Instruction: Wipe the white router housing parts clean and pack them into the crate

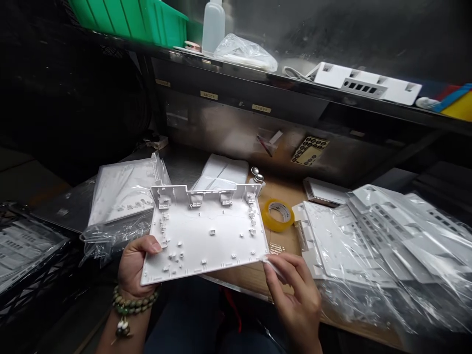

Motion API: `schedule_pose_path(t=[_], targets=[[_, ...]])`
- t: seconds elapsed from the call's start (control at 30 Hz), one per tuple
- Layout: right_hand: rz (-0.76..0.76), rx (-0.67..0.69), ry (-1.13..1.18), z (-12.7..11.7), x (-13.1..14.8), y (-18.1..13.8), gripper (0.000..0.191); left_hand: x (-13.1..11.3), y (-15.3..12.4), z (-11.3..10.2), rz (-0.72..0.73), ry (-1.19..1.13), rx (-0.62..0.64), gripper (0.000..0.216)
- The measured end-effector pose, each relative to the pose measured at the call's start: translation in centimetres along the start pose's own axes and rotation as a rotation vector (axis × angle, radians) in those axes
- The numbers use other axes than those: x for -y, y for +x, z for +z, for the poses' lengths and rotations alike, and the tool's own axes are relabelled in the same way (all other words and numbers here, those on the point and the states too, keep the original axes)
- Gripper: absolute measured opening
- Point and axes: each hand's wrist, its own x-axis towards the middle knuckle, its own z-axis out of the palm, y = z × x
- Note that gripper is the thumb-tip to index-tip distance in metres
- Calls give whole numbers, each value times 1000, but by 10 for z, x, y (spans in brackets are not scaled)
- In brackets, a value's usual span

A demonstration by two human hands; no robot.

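Observation:
My left hand (134, 268), with a bead bracelet on the wrist, grips the near left corner of a white plastic cover panel (206, 233), inner side up, its ribs and clips showing. The panel is held flat above the front edge of the workbench (254, 278). My right hand (295, 292) pinches a thin clear strip of film at the panel's near right corner, fingers pressed together.
A roll of yellow tape (278, 215) lies just right of the panel. Bagged white panels are stacked at the right (383, 246) and left (123, 194). A black crate (27, 255) sits far left. The shelf above holds a green bin (143, 17), a bottle (213, 24) and white parts (365, 83).

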Motion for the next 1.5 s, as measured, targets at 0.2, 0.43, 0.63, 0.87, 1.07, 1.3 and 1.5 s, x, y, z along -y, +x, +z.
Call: schedule_pose_path(t=[0.2, 0.43, 0.63, 0.87, 1.07, 1.3, 1.5], targets=[[-23, -15, 3, 2, -1, -2, 24, 2, 2, 1, -34, 48, 58, 88], [-53, -9, -33, 3, -8, -5, 24, 2, 3, 1, -43, 76, 101, 93], [-33, -71, -90, -5, -23, 4, 19, -1, -3, -12, -78, 91, 139, 94], [35, -311, -99, -17, -13, 43, 11, 4, -10, -11, -85, 110, 55, 110], [4, -272, 28, -7, 9, 66, 13, 3, -36, -61, -185, 140, -59, 118], [24, -311, 39, -6, 9, 61, 14, 8, -42, -72, -224, 135, -132, 116], [-10, -420, 28, -13, 13, 55, 14, 20, -36, -39, -262, 3, -97, 108]])
